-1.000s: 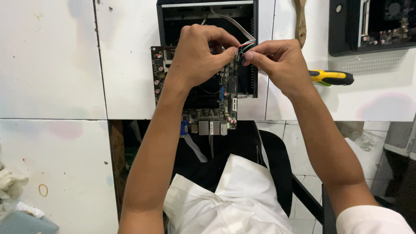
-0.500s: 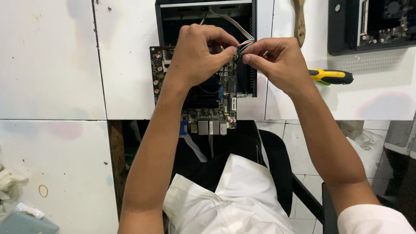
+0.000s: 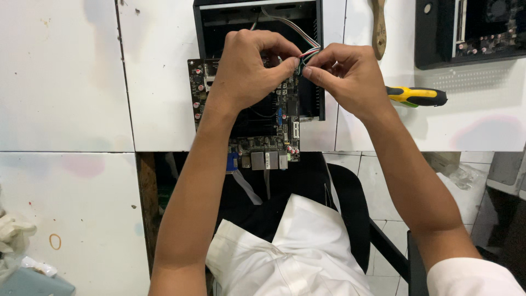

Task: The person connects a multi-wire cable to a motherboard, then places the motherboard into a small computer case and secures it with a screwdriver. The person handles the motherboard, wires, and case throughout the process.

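Note:
A dark green circuit board (image 3: 263,131) juts over the front edge of the white table (image 3: 66,77), partly inside an open black computer case (image 3: 257,16). My left hand (image 3: 246,68) rests over the board, thumb and forefinger pinched on a small connector (image 3: 300,64) at the end of a thin multicoloured cable (image 3: 298,33) that runs back into the case. My right hand (image 3: 350,74) meets it from the right, its fingertips pinched on the same connector. The board's upper part is hidden under my left hand.
A yellow and black screwdriver (image 3: 419,96) lies right of my right hand. A wooden brush handle (image 3: 378,27) and a second black case (image 3: 471,30) sit at the back right. My lap and a black chair (image 3: 350,208) are below. Rags (image 3: 13,233) lie bottom left.
Both hands stay pinched together on the cable's connector above the board; only slight finger shifts show.

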